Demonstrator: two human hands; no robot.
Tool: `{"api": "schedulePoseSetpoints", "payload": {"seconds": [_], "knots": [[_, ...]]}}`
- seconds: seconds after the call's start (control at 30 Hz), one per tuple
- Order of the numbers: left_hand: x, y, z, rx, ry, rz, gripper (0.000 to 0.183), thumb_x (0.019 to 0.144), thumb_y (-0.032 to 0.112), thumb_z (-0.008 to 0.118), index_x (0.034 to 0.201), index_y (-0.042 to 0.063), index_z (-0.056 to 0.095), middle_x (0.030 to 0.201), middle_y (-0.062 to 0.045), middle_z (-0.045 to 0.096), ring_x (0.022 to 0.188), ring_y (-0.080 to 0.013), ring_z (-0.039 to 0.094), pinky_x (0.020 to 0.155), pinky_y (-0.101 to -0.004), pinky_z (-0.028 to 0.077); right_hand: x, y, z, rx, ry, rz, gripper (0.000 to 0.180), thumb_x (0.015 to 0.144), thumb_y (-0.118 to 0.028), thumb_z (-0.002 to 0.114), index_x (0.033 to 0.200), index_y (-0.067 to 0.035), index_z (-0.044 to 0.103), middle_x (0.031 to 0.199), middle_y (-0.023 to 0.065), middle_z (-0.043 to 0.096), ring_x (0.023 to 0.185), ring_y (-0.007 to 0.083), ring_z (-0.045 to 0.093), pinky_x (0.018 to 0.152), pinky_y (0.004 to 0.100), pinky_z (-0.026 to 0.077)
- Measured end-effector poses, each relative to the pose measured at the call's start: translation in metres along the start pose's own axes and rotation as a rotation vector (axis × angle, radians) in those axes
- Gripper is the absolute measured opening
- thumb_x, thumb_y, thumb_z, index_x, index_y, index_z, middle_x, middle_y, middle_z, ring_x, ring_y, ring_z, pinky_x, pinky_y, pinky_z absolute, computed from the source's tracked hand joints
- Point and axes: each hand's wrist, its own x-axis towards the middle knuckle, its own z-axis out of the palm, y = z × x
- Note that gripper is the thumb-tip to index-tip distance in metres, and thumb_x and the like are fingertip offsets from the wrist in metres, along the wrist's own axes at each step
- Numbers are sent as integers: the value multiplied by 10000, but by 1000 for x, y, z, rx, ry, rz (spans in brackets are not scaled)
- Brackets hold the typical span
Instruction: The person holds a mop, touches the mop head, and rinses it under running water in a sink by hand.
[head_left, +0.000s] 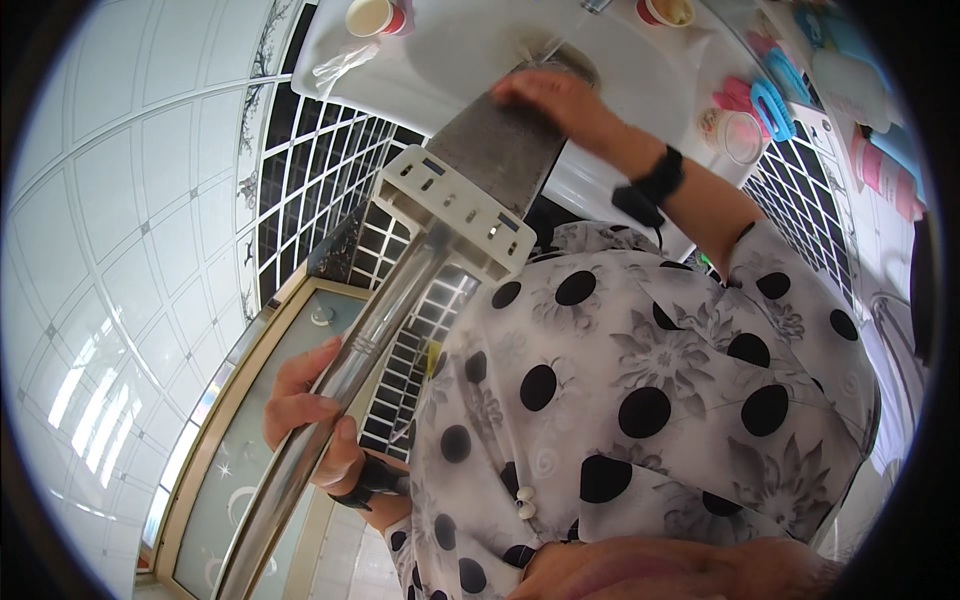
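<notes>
A flat mop with a metal pole (375, 322) slants across the view from lower left towards a white washbasin (465, 52). My left hand (311, 416) is wrapped around the pole. At the pole's upper end is a cream plastic mop head (454, 206) with slots, and a flat grey pad (499, 146) extends from it over the basin's front edge. Slightly blurred, my right hand (559, 101) lies across the far end of the pad; whether its fingers grip the edge cannot be told. A thin stream of water (553, 51) falls beside the hand from a faucet (596, 6).
Paper cups (369, 18) (666, 11) stand on the basin rim, near a crumpled clear plastic bag (345, 66). A clear-lidded tub (731, 136), a blue brush (772, 111) and several bottles (885, 176) are at right. A tiled wall (172, 150) and framed glass door (277, 390) are at left.
</notes>
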Motion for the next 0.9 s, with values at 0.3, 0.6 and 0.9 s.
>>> {"api": "schedulePoseSetpoints", "payload": {"seconds": [0.3, 0.6, 0.9], "knots": [[4, 4, -1, -5, -15, 57, 297, 797, 215, 752, 905, 50, 529, 1112, -341, 602, 1025, -409, 629, 907, -476, 502, -6, -6, 15, -338, -341, -367, 464, 1038, -286, 394, 1418, -23, 432, 1518, 164, 348, 1398, 314, 337, 1170, 393, 251], [4, -5, -1, -10, 30, 35, 321, 779, 251, 762, 861, 63, 515, 1091, -334, 613, 952, -351, 643, 856, -414, 516, -31, -49, 43, -615, -312, -538, 499, 1032, -252, 372, 1460, 3, 346, 1535, 194, 305, 1413, 343, 292, 1167, 417, 229], [0, -7, -4, 34, 50, -35, 379, 800, 386, 770, 889, 128, 507, 1133, -246, 628, 1008, -292, 626, 889, -377, 489, 14, 98, -69, -660, -76, -42, 519, 1022, -293, 397, 1442, 12, 364, 1481, 203, 379, 1403, 308, 318, 1163, 382, 233]]}}
